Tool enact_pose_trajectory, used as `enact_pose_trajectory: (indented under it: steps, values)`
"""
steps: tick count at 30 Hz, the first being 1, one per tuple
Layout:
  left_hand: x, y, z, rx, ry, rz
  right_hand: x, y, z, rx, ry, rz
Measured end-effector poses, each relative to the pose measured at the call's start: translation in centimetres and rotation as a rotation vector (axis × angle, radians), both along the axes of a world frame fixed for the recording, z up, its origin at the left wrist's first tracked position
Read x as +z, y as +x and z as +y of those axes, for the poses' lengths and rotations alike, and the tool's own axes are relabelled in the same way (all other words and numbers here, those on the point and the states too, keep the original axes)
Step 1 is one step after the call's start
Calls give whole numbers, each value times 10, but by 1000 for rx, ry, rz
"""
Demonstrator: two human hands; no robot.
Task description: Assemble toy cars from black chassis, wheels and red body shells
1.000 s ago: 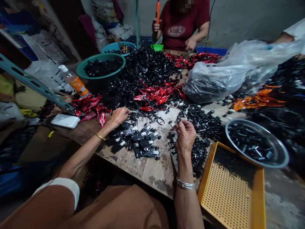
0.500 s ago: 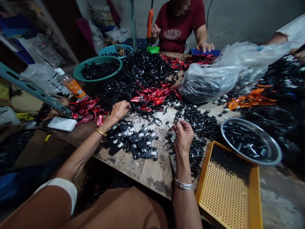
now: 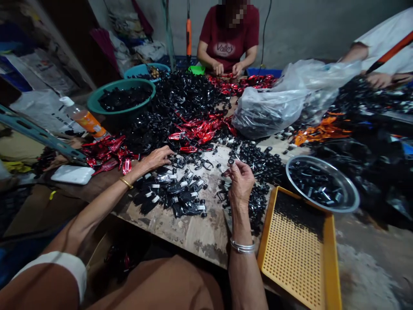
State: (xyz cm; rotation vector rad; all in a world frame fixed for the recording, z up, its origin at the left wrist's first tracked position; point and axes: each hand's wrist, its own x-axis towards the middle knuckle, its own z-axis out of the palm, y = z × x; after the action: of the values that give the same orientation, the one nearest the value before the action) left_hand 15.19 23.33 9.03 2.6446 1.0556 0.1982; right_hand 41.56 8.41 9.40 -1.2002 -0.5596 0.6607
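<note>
In the head view my right hand (image 3: 240, 183) pinches a wheel axle, with a small black wheel (image 3: 231, 161) showing at the fingertips. My left hand (image 3: 157, 158) reaches to small black plastic parts (image 3: 180, 160); its fingers are bent together, and what they grip is hidden. Between the hands, nearer to me, lies a cluster of black toy car bodies (image 3: 180, 193) with white pieces and wheels. A heap of black wheel axles (image 3: 258, 161) spreads behind and beside my right hand. Shiny red car shells (image 3: 201, 129) lie beyond my left hand.
A yellow perforated tray (image 3: 293, 254) and a metal bowl (image 3: 355, 200) of black parts stand on the right. A plastic bag (image 3: 267, 112) sits behind. At left are a phone (image 3: 73, 174), a bottle (image 3: 87, 120) and a green basin (image 3: 93, 97). Two people work across the table.
The view has shifted, so things sit further left. My hands stay near the same parts. The person opposite has brought both hands together at the red parts, letting go of the hanging orange screwdriver.
</note>
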Motion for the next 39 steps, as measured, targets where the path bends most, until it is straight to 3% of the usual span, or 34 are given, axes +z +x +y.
enact_pose_trajectory:
  steps: [7,13,16,22,24,28,34,39]
  values:
    - [-5,33,4,36,99,-53,0,1,1,-22,-16,24]
    - [2,31,-9,94,115,-30,2,0,4,-41,-4,41]
    - [10,13,-14,191,149,-35,3,1,6,-38,5,59]
    - [41,-59,2,593,267,16,5,-2,5,-47,15,61]
    - [45,-77,6,658,267,56,6,-3,5,-49,19,58]
    - [37,-81,1,618,222,106,5,-5,6,-45,22,55]
    - [17,-52,-13,514,194,115,2,-7,8,-32,1,58]
    - [8,-39,-19,583,151,58,1,-8,6,-6,-24,10]
